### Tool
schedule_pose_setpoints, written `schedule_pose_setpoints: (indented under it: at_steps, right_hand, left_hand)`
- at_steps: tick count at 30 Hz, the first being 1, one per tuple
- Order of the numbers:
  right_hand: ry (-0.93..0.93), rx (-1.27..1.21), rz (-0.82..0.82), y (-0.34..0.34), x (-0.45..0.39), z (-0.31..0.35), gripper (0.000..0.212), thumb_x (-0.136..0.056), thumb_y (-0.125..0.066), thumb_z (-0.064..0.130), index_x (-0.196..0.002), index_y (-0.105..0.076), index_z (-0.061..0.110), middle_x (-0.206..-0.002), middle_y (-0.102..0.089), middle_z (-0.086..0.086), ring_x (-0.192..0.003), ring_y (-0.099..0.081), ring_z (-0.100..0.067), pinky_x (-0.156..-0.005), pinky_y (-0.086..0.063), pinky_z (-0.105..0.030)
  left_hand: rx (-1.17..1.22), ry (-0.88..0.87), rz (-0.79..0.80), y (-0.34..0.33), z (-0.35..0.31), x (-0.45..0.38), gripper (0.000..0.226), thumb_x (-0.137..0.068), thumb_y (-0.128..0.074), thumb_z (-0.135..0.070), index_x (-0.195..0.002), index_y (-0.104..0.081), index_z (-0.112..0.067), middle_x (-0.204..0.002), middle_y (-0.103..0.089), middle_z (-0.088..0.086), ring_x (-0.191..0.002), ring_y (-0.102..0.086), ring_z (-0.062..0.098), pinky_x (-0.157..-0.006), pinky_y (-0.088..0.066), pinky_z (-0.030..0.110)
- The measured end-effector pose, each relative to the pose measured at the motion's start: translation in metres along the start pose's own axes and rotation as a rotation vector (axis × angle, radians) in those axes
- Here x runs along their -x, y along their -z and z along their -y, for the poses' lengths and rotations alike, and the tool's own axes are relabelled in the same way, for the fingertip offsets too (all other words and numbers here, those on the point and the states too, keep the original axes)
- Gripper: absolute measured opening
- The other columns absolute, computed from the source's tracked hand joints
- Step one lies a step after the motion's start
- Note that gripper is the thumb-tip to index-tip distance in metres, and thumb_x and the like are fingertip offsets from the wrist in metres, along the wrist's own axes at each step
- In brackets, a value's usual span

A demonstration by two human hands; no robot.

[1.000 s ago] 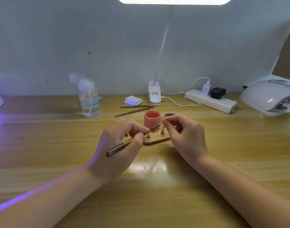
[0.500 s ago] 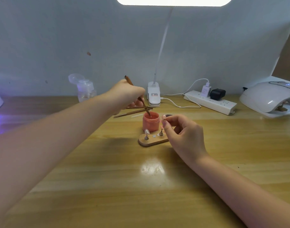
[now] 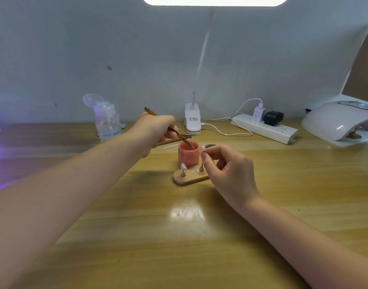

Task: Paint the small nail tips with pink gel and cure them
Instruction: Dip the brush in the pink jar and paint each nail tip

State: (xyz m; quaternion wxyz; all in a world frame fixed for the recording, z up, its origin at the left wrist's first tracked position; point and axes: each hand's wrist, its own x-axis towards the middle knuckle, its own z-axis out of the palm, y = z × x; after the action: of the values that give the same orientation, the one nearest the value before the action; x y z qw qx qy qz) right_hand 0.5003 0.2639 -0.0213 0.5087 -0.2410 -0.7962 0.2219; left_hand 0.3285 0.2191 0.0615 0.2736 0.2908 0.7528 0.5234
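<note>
The left hand (image 3: 158, 130) grips a thin brown brush (image 3: 168, 128), its tip dipped in the open pink gel jar (image 3: 188, 156). The right hand (image 3: 229, 170) pinches a small nail tip (image 3: 202, 148) just beside the jar. Another pale tip (image 3: 182, 166) stands on the wooden holder (image 3: 189, 178). The lamp clip (image 3: 192, 119) has a label, too blurry to read. The white curing lamp (image 3: 341, 122) is cut off at the edge.

Gel jar (image 3: 188, 153) stands just behind wooden holder (image 3: 189, 177); pump bottle (image 3: 107, 121) far left; lamp (image 3: 341, 122) far right.
</note>
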Motion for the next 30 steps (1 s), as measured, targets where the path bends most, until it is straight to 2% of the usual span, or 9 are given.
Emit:
schedule_pose_setpoints:
  at_steps: [4,7,11,13,16,20,24,27,30]
  right_hand:
    - [0.011,0.018,0.024,0.001,0.0,0.0,0.005,-0.086,-0.069,0.012,-0.09,-0.072,0.012,-0.073,-0.067,0.004,-0.054,-0.053,-0.012,-0.057,-0.048,-0.034]
    - [0.009,0.023,0.038,0.001,0.0,-0.002,0.007,-0.087,-0.069,0.014,-0.093,-0.073,0.012,-0.076,-0.068,0.002,-0.055,-0.053,-0.005,-0.057,-0.047,-0.025]
    - [-0.015,0.023,0.029,0.0,-0.001,-0.003,0.009,-0.086,-0.07,0.015,-0.094,-0.074,0.013,-0.076,-0.069,0.004,-0.056,-0.054,-0.003,-0.055,-0.043,-0.016]
    - [-0.029,0.015,0.02,0.0,-0.001,-0.003,0.009,-0.086,-0.071,0.015,-0.094,-0.074,0.015,-0.075,-0.069,0.006,-0.055,-0.054,-0.007,-0.056,-0.045,-0.021]
    - [-0.041,0.005,0.011,0.0,-0.001,-0.003,0.009,-0.085,-0.071,0.016,-0.093,-0.074,0.016,-0.074,-0.07,0.007,-0.056,-0.055,-0.008,-0.055,-0.047,-0.022]
    - [-0.05,-0.003,0.006,0.0,-0.001,-0.004,0.009,-0.085,-0.072,0.016,-0.093,-0.074,0.017,-0.072,-0.07,0.009,-0.056,-0.055,-0.004,-0.055,-0.042,-0.013]
    - [-0.052,-0.008,0.009,0.0,-0.001,-0.004,0.009,-0.085,-0.072,0.015,-0.093,-0.074,0.019,-0.071,-0.068,0.013,-0.058,-0.056,-0.007,-0.054,-0.044,-0.017]
    - [-0.04,-0.006,0.014,0.001,-0.001,-0.003,0.009,-0.085,-0.071,0.015,-0.093,-0.073,0.019,-0.07,-0.065,0.015,-0.059,-0.056,-0.006,-0.053,-0.043,-0.015]
    - [-0.046,-0.014,0.019,0.001,0.0,-0.003,0.009,-0.086,-0.071,0.016,-0.094,-0.073,0.019,-0.071,-0.067,0.012,-0.058,-0.056,-0.007,-0.054,-0.045,-0.018]
  left_hand:
    - [0.332,0.021,-0.005,0.017,0.017,0.008,0.019,-0.084,-0.053,-0.015,-0.075,-0.069,-0.011,-0.052,-0.063,-0.004,-0.04,-0.042,0.003,-0.039,-0.033,0.012]
    - [0.464,-0.097,-0.004,0.02,0.037,0.024,0.017,-0.087,-0.057,-0.014,-0.078,-0.071,-0.01,-0.062,-0.069,0.002,-0.05,-0.049,0.005,-0.047,-0.04,0.015]
    - [0.269,-0.485,-0.033,0.019,0.062,0.052,0.017,-0.09,-0.056,-0.02,-0.088,-0.072,-0.019,-0.075,-0.073,0.0,-0.064,-0.057,0.004,-0.065,-0.046,0.02]
    - [0.166,-0.65,-0.021,0.016,0.071,0.068,0.017,-0.088,-0.054,-0.022,-0.093,-0.071,-0.023,-0.079,-0.073,-0.004,-0.072,-0.062,0.001,-0.066,-0.046,0.013]
    - [0.059,-0.777,-0.002,0.009,0.077,0.084,0.017,-0.089,-0.054,-0.019,-0.096,-0.067,-0.028,-0.084,-0.071,-0.015,-0.075,-0.062,-0.004,-0.065,-0.042,0.006]
    - [-0.036,-0.903,0.028,0.006,0.077,0.092,0.024,-0.09,-0.055,-0.013,-0.099,-0.062,-0.034,-0.093,-0.068,-0.027,-0.088,-0.064,-0.003,-0.071,-0.042,0.004]
    - [-0.069,-0.902,0.023,0.006,0.081,0.09,0.014,-0.088,-0.056,-0.027,-0.097,-0.066,-0.03,-0.088,-0.069,-0.016,-0.085,-0.064,0.005,-0.071,-0.044,0.01]
    - [-0.059,-0.905,-0.002,0.008,0.083,0.09,0.019,-0.083,-0.05,-0.031,-0.09,-0.067,-0.025,-0.079,-0.067,-0.008,-0.077,-0.062,0.012,-0.067,-0.044,0.013]
    - [-0.033,-0.898,-0.037,0.009,0.08,0.092,0.018,-0.085,-0.049,-0.032,-0.092,-0.065,-0.029,-0.084,-0.067,-0.013,-0.081,-0.062,0.009,-0.069,-0.043,0.011]
